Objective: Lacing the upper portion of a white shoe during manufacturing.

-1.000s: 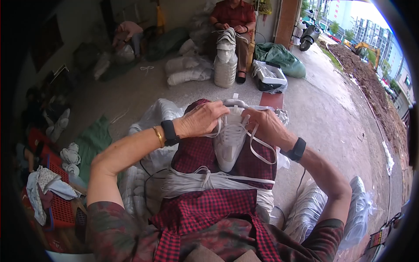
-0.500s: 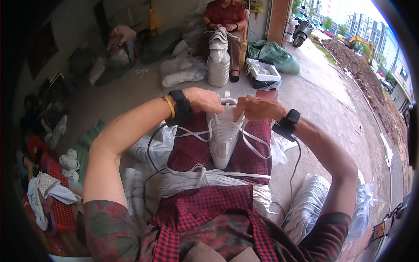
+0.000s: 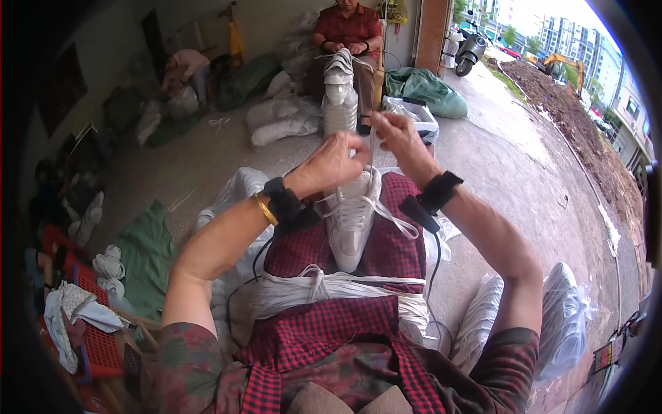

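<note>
A white sneaker [image 3: 349, 231] lies on my lap over a red-and-black checked cloth [image 3: 296, 241], its toe toward me. White laces run through its eyelets, with a loose loop at its right side. My left hand [image 3: 332, 164] is closed over the left of the shoe's collar; something pale shows at its fingertips, too blurred to name. Higher and to the right, my right hand [image 3: 405, 141] is pinched, a thin pale shoelace [image 3: 373, 148] seeming to run down from it toward the shoe. A bundle of white laces [image 3: 338, 284] is tied across my lap.
Across from me sits a person in a red shirt [image 3: 345, 27] behind a stack of pale shoe parts [image 3: 340, 114]. Clear plastic bags [image 3: 562, 324] of white pieces stand at my right. A red crate [image 3: 100, 345] with cloths is at left. Cables hang from both wrist bands.
Both hands have left the sides of the shoe's collar. My right hand has risen up and away, and my left hand has moved slightly. The shoe stays on my lap.
</note>
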Available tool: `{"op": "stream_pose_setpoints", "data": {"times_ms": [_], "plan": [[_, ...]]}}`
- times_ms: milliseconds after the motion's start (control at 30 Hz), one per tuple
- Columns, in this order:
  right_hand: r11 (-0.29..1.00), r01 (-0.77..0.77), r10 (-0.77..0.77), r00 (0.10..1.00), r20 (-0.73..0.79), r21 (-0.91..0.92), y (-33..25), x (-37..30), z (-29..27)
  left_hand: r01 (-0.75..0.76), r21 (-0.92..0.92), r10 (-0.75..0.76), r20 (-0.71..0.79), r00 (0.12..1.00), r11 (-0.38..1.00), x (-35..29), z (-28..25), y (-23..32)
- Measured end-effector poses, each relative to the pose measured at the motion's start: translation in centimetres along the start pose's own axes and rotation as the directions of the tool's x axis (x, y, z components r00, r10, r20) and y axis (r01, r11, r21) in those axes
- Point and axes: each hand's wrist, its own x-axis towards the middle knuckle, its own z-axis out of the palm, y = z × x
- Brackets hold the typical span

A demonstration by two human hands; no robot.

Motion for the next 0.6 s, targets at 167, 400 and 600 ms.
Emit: {"op": "stream_pose_setpoints", "data": {"times_ms": [167, 400, 600], "plan": [[0.968, 0.252, -0.252, 0.968, 0.012, -0.012, -8.0, 4.9, -1.0, 0.116, -0.414, -0.157, -0.066, 0.985, 0.903, 4.3, -7.1, 4.5], [0.928, 0.371, -0.369, 0.915, 0.162, 0.021, -16.2, 9.3, 0.1, -0.289, -0.560, 0.058, -0.394, 0.917, 0.777, 10.5, -12.3, 5.7], [0.794, 0.528, -0.526, 0.845, 0.095, -0.300, -16.3, 8.2, -0.4, 0.066, -0.906, 0.005, 0.075, 0.997, 0.419, 10.7, -13.1, 4.9]]}}
